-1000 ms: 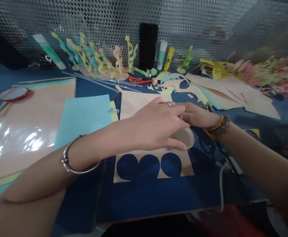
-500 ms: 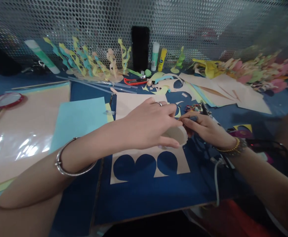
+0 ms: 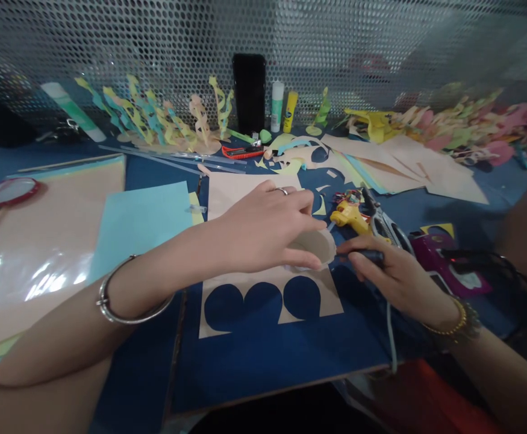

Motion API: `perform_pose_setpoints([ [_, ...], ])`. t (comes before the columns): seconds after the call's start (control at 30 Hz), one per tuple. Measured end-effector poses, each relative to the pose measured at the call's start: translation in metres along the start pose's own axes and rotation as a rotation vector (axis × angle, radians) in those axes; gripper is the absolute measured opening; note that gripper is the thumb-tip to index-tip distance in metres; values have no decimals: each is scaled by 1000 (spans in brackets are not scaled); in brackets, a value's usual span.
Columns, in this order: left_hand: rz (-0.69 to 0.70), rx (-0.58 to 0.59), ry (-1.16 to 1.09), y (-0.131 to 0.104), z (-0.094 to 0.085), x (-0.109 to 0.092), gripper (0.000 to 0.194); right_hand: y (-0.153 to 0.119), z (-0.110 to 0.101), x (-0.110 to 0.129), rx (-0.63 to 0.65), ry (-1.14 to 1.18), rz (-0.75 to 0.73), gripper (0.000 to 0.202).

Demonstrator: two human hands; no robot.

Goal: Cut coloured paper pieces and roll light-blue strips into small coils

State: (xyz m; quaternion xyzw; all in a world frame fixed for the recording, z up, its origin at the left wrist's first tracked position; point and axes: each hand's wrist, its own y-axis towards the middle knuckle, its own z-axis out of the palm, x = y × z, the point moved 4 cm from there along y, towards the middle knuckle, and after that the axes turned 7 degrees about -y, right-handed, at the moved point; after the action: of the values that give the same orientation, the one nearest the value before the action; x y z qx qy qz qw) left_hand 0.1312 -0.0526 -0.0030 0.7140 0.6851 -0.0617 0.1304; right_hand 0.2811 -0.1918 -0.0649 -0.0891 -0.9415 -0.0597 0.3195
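Observation:
My left hand (image 3: 263, 229) reaches over a short, hollow white ring (image 3: 321, 247) that looks like a tape roll. Its thumb and fingers press on the rim. The ring rests on a pale peach sheet of paper (image 3: 227, 187) with rounded cut-outs along the near edge. In my right hand (image 3: 399, 277) is a dark pen-shaped tool (image 3: 369, 255), pinched between thumb and fingers. Its front end is at the ring's right side; I cannot make out the tip.
A yellow glue gun (image 3: 351, 216) and a grey-handled cutter (image 3: 387, 223) lie beyond my right hand. A purple device (image 3: 430, 250) is farther right. Blue paper (image 3: 146, 220) lies left. Behind stand paper spirals (image 3: 155, 123), a phone (image 3: 249, 90) and glue sticks (image 3: 277, 107).
My right hand has moved nearer and to the right along the ring with the dark tool, uncovering the glue gun. My left hand keeps its hold on the ring. The view has shifted slightly.

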Motion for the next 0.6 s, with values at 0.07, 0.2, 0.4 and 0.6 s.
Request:
perform_pose_setpoints([
  [0.07, 0, 1, 4, 0, 0, 0, 48, -6, 0, 6, -16, -52, -64, 16],
  [0.2, -3, 2, 20, 0, 0, -1, 47, -18, 3, 20, -4, -141, -196, 14],
  [0.4, -2, 13, 27, 1, 1, -3, 48, -26, 15, 42, -2, -322, -351, 13],
  [0.6, -20, 12, -20, -1, -1, 0, 49, -48, 3, 57, -88, -340, -500, 15],
])
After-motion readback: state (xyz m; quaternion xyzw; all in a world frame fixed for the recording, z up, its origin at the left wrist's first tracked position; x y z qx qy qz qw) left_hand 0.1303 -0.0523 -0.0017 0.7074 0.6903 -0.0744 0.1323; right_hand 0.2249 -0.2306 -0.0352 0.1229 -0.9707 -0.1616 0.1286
